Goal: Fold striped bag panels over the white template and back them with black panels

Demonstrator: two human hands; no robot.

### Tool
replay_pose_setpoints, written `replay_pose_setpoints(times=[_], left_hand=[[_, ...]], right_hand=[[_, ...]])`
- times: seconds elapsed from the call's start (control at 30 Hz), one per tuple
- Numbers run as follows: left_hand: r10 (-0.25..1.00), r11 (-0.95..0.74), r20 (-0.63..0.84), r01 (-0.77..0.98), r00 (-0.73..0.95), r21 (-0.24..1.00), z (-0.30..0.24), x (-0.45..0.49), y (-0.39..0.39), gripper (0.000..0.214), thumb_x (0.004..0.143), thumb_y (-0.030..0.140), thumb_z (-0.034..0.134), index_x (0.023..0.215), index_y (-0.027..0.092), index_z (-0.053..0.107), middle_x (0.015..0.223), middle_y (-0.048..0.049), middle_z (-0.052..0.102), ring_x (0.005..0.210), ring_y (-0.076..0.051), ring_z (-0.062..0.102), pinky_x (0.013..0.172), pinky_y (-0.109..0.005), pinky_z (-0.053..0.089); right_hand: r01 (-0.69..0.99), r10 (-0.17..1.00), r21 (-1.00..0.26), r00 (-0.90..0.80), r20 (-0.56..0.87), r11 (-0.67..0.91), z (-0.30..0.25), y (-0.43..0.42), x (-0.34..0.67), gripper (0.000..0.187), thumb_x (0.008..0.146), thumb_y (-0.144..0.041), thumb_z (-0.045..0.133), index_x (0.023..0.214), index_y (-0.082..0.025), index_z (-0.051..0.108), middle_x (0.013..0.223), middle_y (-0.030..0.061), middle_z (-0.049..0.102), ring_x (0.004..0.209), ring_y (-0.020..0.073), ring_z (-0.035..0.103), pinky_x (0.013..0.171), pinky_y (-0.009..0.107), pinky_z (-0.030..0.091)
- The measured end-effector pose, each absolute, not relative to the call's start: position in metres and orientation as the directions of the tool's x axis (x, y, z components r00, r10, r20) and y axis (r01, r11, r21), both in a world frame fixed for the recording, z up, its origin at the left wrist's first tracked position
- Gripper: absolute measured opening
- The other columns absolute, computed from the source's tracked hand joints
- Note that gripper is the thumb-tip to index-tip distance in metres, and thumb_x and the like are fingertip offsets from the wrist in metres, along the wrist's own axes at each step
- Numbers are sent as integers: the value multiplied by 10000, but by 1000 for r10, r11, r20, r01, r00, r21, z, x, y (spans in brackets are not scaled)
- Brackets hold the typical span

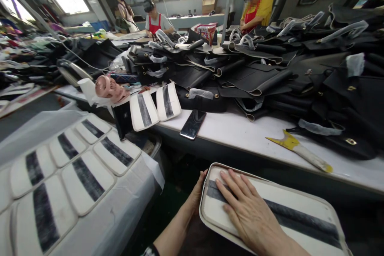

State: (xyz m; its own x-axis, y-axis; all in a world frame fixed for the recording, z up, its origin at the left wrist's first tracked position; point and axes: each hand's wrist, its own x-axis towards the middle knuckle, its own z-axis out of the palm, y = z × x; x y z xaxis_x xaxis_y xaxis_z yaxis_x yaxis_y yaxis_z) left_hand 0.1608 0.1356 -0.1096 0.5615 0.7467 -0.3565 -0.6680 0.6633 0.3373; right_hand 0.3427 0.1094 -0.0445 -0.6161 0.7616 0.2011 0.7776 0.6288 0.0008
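In front of me lies a long white panel with rounded corners and a dark stripe down its length, set on a rimmed piece of about the same outline. My right hand rests flat on its top face, fingers stretched out across the stripe. At the near left end, my left hand grips the edge from the side; most of its fingers are hidden behind the piece. Several similar striped white panels lie on a covered table to the left, and two striped panels lean on the bench ahead.
The white bench carries a phone, a yellow-ended brush-like tool, a pink fan and piled black bags. A dark gap separates bench and left table. Several people are at the back.
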Motion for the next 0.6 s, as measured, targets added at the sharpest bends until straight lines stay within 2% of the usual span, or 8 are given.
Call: replay_pose_setpoints(times=[0.1, 0.23, 0.3, 0.4, 0.6], left_hand=[[778, 625, -366, -690, 511, 365, -120, 156, 135, 791, 790, 652, 629, 1412, 185, 484, 1356, -146, 578, 1276, -344, 502, 1120, -461, 290], [712, 701, -402, -615, 576, 360, -121, 150, 135, 887, 705, 707, 674, 1390, 166, 513, 1373, -145, 564, 1323, -364, 445, 1147, -467, 244], [724, 688, -422, -604, 545, 402, -116, 148, 136, 887, 695, 695, 694, 1388, 170, 515, 1368, -138, 570, 1327, -362, 441, 1146, -464, 249], [746, 666, -454, -564, 488, 488, -108, 145, 139, 844, 717, 668, 694, 1374, 166, 529, 1333, -139, 599, 1302, -359, 473, 1128, -469, 289], [728, 675, -440, -440, 525, 592, -99, 130, 142, 765, 772, 579, 700, 1389, 170, 507, 1330, -169, 595, 1263, -355, 520, 1108, -488, 322]], right_hand=[[807, 794, -15, -576, 195, 590, -48, 111, 332, 607, 965, -352, 468, 1524, -235, 260, 1592, 26, 211, 1451, 238, 219, 1158, 459, 191], [829, 824, -76, -533, 193, 554, -50, 111, 325, 592, 972, -355, 460, 1519, -228, 272, 1586, 21, 230, 1449, 226, 226, 1170, 444, 187], [836, 834, -99, -514, 202, 540, -52, 111, 325, 590, 971, -350, 463, 1518, -232, 275, 1584, 19, 236, 1446, 230, 234, 1173, 450, 191], [840, 840, -117, -501, 208, 530, -54, 110, 325, 603, 968, -354, 466, 1522, -233, 263, 1589, 25, 221, 1446, 239, 236, 1168, 463, 210], [824, 835, -154, -515, 195, 545, -52, 106, 327, 620, 954, -331, 486, 1520, -200, 270, 1580, 63, 246, 1443, 260, 242, 1159, 478, 252]])
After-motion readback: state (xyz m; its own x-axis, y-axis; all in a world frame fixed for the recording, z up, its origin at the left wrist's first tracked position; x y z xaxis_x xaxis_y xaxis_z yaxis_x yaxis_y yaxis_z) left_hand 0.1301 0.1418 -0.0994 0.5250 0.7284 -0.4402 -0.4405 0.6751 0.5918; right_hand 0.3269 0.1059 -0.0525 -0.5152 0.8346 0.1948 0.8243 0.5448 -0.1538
